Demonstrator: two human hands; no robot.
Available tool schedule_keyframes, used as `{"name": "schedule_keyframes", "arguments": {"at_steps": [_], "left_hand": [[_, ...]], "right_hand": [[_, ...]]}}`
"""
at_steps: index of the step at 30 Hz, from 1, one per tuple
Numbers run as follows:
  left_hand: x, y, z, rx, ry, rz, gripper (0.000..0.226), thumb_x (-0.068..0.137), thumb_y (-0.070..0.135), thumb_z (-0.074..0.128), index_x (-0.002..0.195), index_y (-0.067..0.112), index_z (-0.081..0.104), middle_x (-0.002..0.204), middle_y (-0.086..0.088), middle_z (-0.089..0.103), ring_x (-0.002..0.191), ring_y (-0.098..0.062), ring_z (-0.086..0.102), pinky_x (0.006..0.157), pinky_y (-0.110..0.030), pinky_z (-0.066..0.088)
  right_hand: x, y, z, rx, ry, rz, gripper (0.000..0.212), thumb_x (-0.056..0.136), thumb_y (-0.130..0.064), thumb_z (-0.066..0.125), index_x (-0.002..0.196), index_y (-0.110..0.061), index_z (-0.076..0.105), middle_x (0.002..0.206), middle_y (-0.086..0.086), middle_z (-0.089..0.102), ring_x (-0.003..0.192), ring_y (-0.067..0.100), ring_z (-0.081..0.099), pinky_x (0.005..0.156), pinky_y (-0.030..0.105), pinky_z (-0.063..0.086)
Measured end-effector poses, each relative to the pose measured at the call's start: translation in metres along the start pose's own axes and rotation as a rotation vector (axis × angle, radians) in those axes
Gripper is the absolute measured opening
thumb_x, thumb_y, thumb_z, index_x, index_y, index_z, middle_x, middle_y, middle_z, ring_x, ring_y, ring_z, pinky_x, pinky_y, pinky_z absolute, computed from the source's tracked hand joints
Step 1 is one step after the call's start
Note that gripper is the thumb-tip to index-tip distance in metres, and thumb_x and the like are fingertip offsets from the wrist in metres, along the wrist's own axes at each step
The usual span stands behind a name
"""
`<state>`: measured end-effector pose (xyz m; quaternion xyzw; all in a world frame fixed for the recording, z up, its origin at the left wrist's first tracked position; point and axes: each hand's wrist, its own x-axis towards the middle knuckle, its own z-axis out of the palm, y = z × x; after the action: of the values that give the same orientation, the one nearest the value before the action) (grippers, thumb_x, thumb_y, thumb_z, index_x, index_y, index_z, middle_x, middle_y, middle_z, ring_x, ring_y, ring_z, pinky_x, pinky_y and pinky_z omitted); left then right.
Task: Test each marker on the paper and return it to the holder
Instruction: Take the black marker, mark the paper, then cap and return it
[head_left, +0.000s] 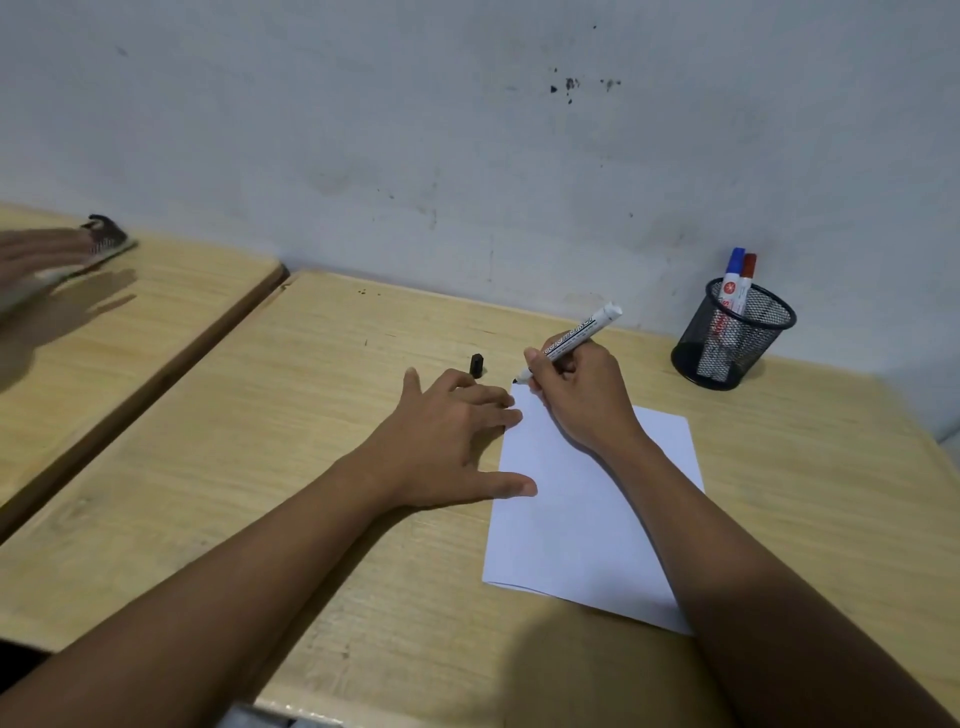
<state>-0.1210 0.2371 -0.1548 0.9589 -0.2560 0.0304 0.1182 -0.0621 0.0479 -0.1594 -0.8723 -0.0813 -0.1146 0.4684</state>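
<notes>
Marker (576, 335) in right hand's (582, 395) clenched grip, tip at paper's (587, 519) far corner (left hand (447, 441) flat, released).

Black lettering is printed along the white barrel of the marker (582, 332) held in the right hand (582, 395); it is too blurred to be read. A red label with a white emblem is seen on the blue-capped marker (730, 286) in the mesh holder (732, 338); no words legible.
</notes>
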Motion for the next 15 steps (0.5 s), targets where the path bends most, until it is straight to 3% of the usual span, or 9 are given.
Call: {"name": "schedule_keyframes", "arguments": {"at_steps": [5, 12, 15], "left_hand": [[-0.0004, -0.0012, 0.0002, -0.071, 0.032, -0.023, 0.09, 0.064, 0.091, 0.049, 0.133, 0.034, 0.058, 0.139, 0.017, 0.052, 0.133, -0.007, 0.034, 0.108, -0.066, 0.024], [-0.0011, -0.0023, 0.0003, -0.106, 0.04, -0.027, 0.09, 0.062, 0.091, 0.051, 0.131, 0.034, 0.06, 0.136, 0.015, 0.053, 0.133, -0.007, 0.035, 0.11, -0.066, 0.023], [-0.0013, -0.0005, -0.0009, -0.106, 0.033, -0.035, 0.09, 0.06, 0.091, 0.051, 0.13, 0.035, 0.06, 0.134, 0.015, 0.053, 0.131, -0.007, 0.037, 0.11, -0.065, 0.024]], "right_hand": [[-0.0006, -0.0006, -0.0015, -0.008, -0.014, -0.009, 0.035, 0.097, -0.033, 0.06, 0.073, -0.008, 0.067, 0.067, 0.002, 0.071, 0.063, 0.009, 0.067, 0.061, 0.029, 0.052], [-0.0035, -0.0035, -0.0036, 0.013, -0.047, -0.014, 0.035, 0.096, -0.029, 0.062, 0.073, -0.004, 0.065, 0.066, 0.012, 0.068, 0.056, 0.01, 0.062, 0.054, 0.021, 0.047], [-0.0011, -0.0065, -0.0065, 0.187, -0.041, 0.094, 0.028, 0.096, -0.023, 0.064, 0.08, -0.001, 0.067, 0.063, 0.007, 0.068, 0.052, 0.011, 0.06, 0.052, 0.024, 0.047]]}}
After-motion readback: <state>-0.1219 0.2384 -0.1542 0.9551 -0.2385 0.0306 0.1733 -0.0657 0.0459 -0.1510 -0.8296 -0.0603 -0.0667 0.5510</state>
